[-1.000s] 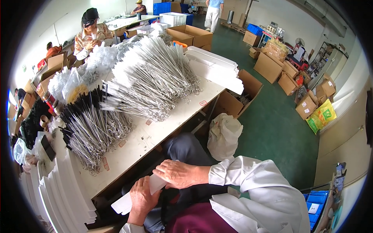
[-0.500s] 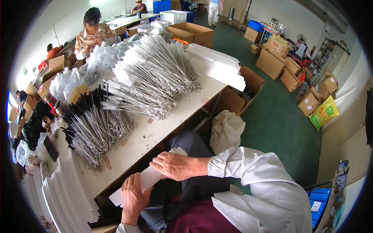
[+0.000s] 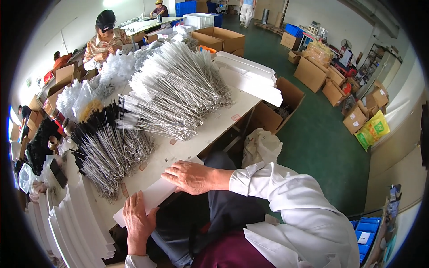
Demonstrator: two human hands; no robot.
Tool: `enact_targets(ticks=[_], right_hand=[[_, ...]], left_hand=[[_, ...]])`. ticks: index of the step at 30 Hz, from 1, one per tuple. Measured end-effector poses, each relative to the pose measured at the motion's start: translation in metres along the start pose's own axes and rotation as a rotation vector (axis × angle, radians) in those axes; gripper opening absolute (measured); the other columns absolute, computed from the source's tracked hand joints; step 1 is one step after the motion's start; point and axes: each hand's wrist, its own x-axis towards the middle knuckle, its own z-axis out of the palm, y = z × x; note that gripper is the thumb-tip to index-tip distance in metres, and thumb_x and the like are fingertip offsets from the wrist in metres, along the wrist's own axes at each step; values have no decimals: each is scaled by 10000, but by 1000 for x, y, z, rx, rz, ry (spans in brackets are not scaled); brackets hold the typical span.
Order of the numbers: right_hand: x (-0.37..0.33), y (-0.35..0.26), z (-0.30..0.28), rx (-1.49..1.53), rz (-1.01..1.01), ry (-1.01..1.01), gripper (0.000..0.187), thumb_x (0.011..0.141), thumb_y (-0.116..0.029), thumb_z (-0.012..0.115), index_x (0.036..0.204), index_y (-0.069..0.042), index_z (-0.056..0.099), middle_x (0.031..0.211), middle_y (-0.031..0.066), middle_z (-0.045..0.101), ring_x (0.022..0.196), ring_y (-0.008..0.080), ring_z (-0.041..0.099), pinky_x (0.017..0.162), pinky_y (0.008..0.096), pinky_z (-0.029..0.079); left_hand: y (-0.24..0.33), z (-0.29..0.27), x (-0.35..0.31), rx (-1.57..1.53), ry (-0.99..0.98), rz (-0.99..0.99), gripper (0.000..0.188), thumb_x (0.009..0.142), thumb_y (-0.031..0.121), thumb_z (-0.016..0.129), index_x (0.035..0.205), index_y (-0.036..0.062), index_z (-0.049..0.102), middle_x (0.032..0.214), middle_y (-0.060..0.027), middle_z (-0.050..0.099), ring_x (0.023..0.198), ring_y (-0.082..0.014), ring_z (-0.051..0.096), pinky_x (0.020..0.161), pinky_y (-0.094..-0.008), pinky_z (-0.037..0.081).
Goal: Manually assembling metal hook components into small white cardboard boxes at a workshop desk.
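Note:
A long, narrow white carton [image 3: 155, 195] lies at a slant across the table's near edge, above my lap. My left hand [image 3: 138, 219] grips its lower left end, thumb on the near side and fingers over the top. Nearer the other end, my right hand [image 3: 188, 177] has its fingers laid over the carton, with the thumb tucked by the near edge. Just beyond my hands lie black-bristled wire brushes [image 3: 105, 154] with looped handles. A larger heap of clear-bristled wire brushes [image 3: 178, 96] lies to their right.
Stacked white cartons [image 3: 73, 219] stand at the left, and more flat white cartons [image 3: 248, 76] lie on the table's [image 3: 219, 126] far right end. An open cardboard box [image 3: 286, 100] and a pale sack [image 3: 261, 147] sit beside it. Across the table sits a co-worker [image 3: 105, 42].
Both hands have moved the carton up and left, from over my lap onto the table's edge. The co-worker opposite has raised their hands together.

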Motion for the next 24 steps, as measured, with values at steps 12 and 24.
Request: enact_targets(ticks=[12,24], right_hand=[[18,26,36,31,3,64,545,939,-299,688,1383,1,592,1272,190,617,1189,350,577,1061,463,447],[26,31,37,73,54,15,475,949,-297,694,1377,-95,646,1281,161,612,1236,345,554,1072,469,439]], left_hand=[[-27,27,16,-23,83,-7,651,750,153,826,1302,-89,580,1220,-265,642,1150,-450,606,1010,-507,483],[-32,40,20,-66,172,-9,540,807,120,761,1274,-93,591,1176,-290,646,1122,-483,595,978,-530,486]])
